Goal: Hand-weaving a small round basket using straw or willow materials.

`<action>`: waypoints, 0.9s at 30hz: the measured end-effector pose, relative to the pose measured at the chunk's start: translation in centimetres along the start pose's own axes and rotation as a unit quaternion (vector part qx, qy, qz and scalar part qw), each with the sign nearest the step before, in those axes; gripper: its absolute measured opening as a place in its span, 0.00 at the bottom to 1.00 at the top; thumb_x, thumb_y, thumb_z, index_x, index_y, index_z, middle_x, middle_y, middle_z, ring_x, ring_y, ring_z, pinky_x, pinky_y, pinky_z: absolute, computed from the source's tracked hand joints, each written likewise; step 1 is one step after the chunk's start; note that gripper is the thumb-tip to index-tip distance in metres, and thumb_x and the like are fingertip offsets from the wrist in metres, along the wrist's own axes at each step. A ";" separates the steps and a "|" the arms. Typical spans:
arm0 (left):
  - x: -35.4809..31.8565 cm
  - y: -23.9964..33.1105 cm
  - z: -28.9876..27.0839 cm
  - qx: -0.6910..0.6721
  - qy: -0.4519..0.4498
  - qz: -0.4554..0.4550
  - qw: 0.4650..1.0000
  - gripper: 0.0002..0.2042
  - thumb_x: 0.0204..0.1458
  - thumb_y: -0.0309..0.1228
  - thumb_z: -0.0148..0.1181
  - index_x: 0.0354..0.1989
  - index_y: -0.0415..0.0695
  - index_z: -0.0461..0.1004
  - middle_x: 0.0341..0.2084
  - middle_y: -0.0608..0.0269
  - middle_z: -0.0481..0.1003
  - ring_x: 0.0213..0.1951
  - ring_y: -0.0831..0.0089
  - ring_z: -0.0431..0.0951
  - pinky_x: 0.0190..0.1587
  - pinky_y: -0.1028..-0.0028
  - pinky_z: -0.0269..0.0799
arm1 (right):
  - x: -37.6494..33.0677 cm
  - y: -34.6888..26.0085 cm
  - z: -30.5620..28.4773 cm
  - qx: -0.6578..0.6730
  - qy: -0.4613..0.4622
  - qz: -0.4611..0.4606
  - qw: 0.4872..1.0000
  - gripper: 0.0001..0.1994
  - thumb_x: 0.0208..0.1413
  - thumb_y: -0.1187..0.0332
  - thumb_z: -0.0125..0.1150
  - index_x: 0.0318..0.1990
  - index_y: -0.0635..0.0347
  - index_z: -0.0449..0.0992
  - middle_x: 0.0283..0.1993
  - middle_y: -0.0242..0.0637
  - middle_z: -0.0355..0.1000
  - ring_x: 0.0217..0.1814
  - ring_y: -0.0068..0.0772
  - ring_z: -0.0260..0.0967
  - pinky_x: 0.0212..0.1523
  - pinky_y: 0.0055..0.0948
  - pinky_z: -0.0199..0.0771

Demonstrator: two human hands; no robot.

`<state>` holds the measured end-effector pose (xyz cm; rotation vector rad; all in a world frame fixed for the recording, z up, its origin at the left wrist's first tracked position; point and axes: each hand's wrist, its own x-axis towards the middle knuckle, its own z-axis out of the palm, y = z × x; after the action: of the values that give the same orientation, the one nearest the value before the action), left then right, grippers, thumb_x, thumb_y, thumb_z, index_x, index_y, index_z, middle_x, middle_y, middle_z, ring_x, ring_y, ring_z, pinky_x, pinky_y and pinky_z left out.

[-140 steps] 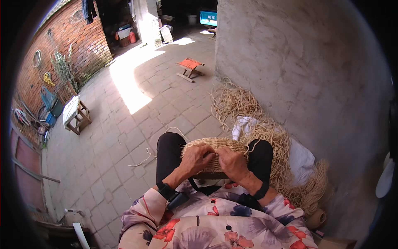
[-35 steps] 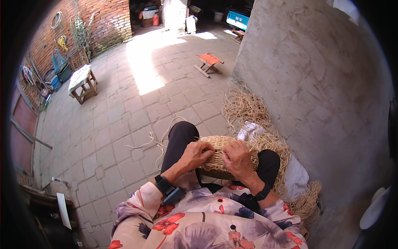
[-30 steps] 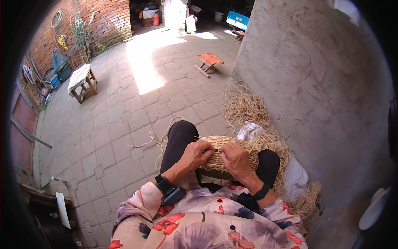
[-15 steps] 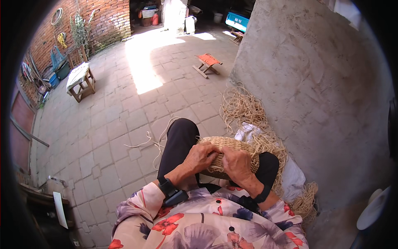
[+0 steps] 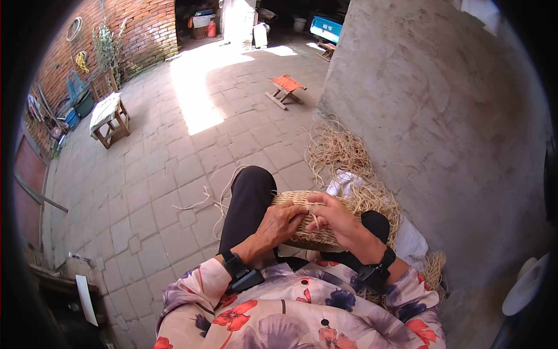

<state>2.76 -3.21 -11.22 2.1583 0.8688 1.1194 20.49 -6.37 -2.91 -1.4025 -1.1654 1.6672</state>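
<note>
A pale woven straw basket (image 5: 296, 197) lies on my lap between my knees, its tight rows facing up. My left hand (image 5: 280, 224) is closed at the basket's weave, fingertips pressed together near its middle. Beside it, my right hand (image 5: 344, 223) is turned with the palm partly toward the left hand. Its index finger reaches over the weave while the lower fingers curl round what looks like a thin straw cord (image 5: 316, 218). The fingertips of both hands nearly meet. Part of the basket is hidden under my hands.
Heaps of loose straw cord (image 5: 340, 152) lie to the right, with white cloth (image 5: 411, 247) among them, along a grey wall (image 5: 424, 110). Loose cord ends (image 5: 203, 203) trail beyond my left knee. Ahead stand an orange-topped folding stool (image 5: 287, 87) and a cloth-covered wooden chair (image 5: 108, 113).
My right hand has rolled over and opened somewhat, its index finger lifting off the weave. The left hand stays on the basket. The whole view has shifted slightly.
</note>
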 end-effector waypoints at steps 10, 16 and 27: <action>1.8 1.6 -1.6 -0.011 -0.087 -0.074 0.993 0.07 0.50 0.26 0.60 0.35 0.39 0.80 0.24 0.50 0.78 0.30 0.54 0.81 0.35 0.65 0.77 | -0.4 2.6 0.4 0.150 0.080 -0.050 0.984 0.22 0.57 0.58 0.60 0.53 0.61 0.66 0.37 0.31 0.68 0.24 0.19 0.63 0.28 0.22 0.64; 3.9 2.7 -2.3 0.120 -0.183 -0.026 0.975 0.09 0.46 0.31 0.60 0.32 0.40 0.79 0.23 0.50 0.78 0.29 0.54 0.81 0.35 0.62 0.75 | -1.8 2.6 0.7 0.153 0.099 -0.067 0.981 0.22 0.58 0.60 0.60 0.53 0.63 0.65 0.34 0.31 0.67 0.22 0.19 0.62 0.23 0.20 0.62; 2.6 2.5 -1.4 0.151 -0.093 -0.008 0.984 0.08 0.43 0.34 0.62 0.28 0.43 0.79 0.22 0.54 0.78 0.29 0.54 0.80 0.33 0.60 0.74 | -1.6 2.7 0.3 0.147 0.089 -0.073 0.982 0.25 0.58 0.62 0.59 0.58 0.65 0.61 0.31 0.28 0.66 0.21 0.18 0.62 0.22 0.19 0.64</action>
<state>3.50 -2.62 -7.43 2.4488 1.0208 0.8005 20.69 -8.90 -4.78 -1.2211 -0.8598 1.5076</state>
